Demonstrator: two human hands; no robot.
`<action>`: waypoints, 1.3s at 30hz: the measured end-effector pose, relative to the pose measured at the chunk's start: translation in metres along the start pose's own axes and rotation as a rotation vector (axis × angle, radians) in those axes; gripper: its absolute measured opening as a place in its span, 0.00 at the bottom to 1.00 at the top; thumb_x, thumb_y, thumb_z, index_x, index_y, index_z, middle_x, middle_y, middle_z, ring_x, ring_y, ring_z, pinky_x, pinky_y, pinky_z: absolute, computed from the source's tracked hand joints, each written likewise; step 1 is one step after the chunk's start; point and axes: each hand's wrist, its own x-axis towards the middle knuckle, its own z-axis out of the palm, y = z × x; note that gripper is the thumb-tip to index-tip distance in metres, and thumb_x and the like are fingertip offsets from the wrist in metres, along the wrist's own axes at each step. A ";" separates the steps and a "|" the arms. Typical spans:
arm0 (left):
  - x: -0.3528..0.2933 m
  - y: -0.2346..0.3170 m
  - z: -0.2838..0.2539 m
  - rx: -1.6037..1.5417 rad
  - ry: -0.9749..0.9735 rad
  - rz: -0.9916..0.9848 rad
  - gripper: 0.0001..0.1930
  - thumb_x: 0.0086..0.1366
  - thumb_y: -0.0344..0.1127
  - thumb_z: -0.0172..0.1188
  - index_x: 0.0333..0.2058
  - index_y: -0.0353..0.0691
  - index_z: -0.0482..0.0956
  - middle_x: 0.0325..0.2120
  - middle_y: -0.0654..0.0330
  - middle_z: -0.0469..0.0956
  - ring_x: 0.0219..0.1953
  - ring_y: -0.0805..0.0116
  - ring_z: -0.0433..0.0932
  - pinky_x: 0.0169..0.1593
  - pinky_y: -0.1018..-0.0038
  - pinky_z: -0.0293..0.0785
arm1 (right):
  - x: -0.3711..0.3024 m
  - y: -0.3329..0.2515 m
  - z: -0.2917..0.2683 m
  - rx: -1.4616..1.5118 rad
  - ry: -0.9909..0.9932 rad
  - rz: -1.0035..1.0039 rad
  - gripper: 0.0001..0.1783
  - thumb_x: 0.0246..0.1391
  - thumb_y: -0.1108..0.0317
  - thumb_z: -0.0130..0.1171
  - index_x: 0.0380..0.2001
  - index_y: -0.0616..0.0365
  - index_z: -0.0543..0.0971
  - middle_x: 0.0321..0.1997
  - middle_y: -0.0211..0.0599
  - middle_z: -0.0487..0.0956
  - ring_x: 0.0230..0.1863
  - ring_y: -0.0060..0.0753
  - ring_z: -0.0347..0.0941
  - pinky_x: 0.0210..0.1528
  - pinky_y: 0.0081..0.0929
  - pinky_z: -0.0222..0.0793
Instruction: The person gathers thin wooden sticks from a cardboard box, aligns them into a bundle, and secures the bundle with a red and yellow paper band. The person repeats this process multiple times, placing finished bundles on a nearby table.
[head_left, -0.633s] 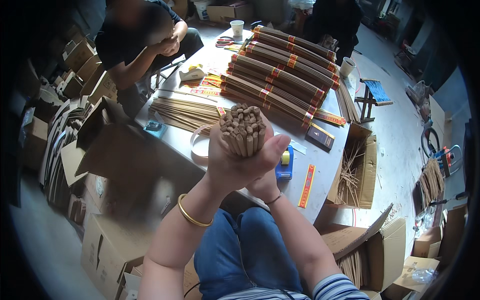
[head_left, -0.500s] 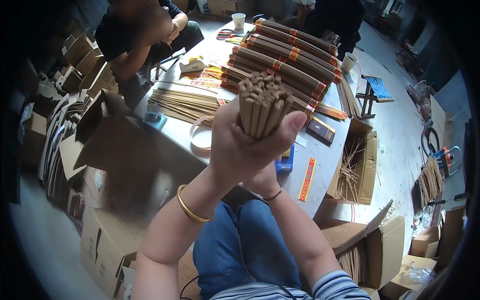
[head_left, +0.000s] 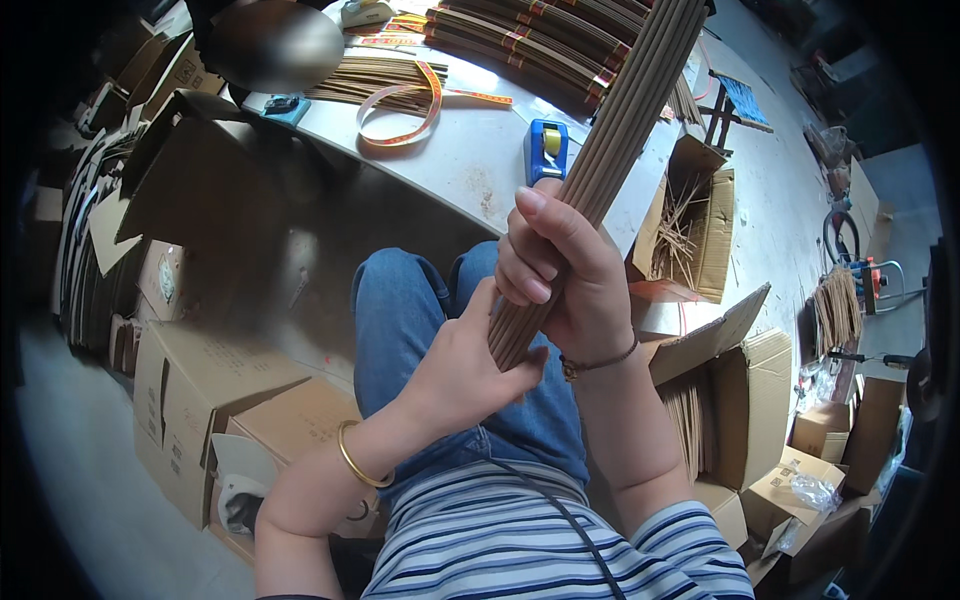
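Note:
Both my hands grip one thick bundle of brown incense sticks (head_left: 635, 110), tilted up to the right over my lap. My left hand (head_left: 462, 362), a gold bangle on its wrist, is closed around the lower end. Higher on the bundle, my right hand (head_left: 572, 262) wraps its fingers and thumb round the sticks. Just beyond that hand, a blue tape dispenser (head_left: 547, 150) stands on the white table (head_left: 478, 190). A curled red and yellow paper strip (head_left: 434, 112) lies farther left, by a pile of loose incense sticks (head_left: 375, 84).
Banded incense bundles (head_left: 520, 40) are stacked at the table's far side. Open cartons with sticks (head_left: 722, 235) (head_left: 755, 405) stand to my right. Closed cardboard boxes (head_left: 215, 375) sit on the floor at left. A blue-topped folding stool (head_left: 742, 102) stands beyond the table.
The bundle has swung from pointing up at the camera to leaning right, lower over my lap. My right hand now shows on its middle, my left at its lower end. The view has tilted down.

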 end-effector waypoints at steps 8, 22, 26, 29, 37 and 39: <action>-0.039 -0.028 0.012 -0.235 -0.358 -0.155 0.17 0.62 0.36 0.61 0.43 0.35 0.64 0.19 0.60 0.75 0.18 0.74 0.76 0.24 0.77 0.74 | -0.041 -0.003 -0.015 0.159 -0.058 -0.029 0.14 0.66 0.62 0.47 0.25 0.49 0.63 0.17 0.18 0.59 0.16 0.10 0.60 0.21 0.14 0.61; -0.049 -0.045 0.003 -0.305 -0.487 -0.267 0.19 0.61 0.42 0.65 0.39 0.36 0.68 0.23 0.63 0.72 0.21 0.77 0.74 0.25 0.82 0.72 | -0.053 0.017 -0.024 0.297 -0.204 -0.086 0.15 0.67 0.64 0.44 0.24 0.50 0.62 0.14 0.19 0.60 0.13 0.10 0.58 0.17 0.12 0.59; -0.050 -0.048 -0.002 -0.544 -0.539 -0.195 0.18 0.69 0.44 0.54 0.47 0.34 0.66 0.28 0.63 0.72 0.27 0.80 0.75 0.33 0.83 0.75 | -0.053 0.015 -0.025 0.340 -0.065 -0.070 0.16 0.67 0.64 0.44 0.23 0.50 0.63 0.15 0.19 0.60 0.13 0.10 0.57 0.18 0.12 0.58; -0.048 -0.051 -0.007 -0.705 -0.698 -0.214 0.15 0.70 0.40 0.51 0.47 0.34 0.65 0.25 0.64 0.71 0.24 0.79 0.73 0.30 0.83 0.74 | -0.052 0.017 -0.025 0.449 -0.017 -0.020 0.17 0.68 0.64 0.43 0.22 0.51 0.63 0.15 0.19 0.60 0.14 0.10 0.57 0.18 0.13 0.58; -0.052 -0.050 0.003 -0.514 -0.573 -0.205 0.21 0.67 0.42 0.58 0.48 0.32 0.64 0.26 0.62 0.72 0.26 0.78 0.74 0.30 0.82 0.74 | -0.056 0.022 -0.027 0.304 0.072 0.013 0.17 0.67 0.62 0.46 0.21 0.51 0.64 0.15 0.18 0.59 0.14 0.10 0.57 0.18 0.13 0.58; -0.054 -0.043 0.008 -0.198 -0.353 -0.164 0.24 0.63 0.45 0.63 0.47 0.33 0.65 0.27 0.62 0.73 0.25 0.79 0.74 0.28 0.82 0.72 | -0.060 0.024 -0.018 0.197 0.141 -0.042 0.17 0.66 0.62 0.48 0.21 0.50 0.65 0.15 0.18 0.58 0.13 0.10 0.57 0.17 0.14 0.58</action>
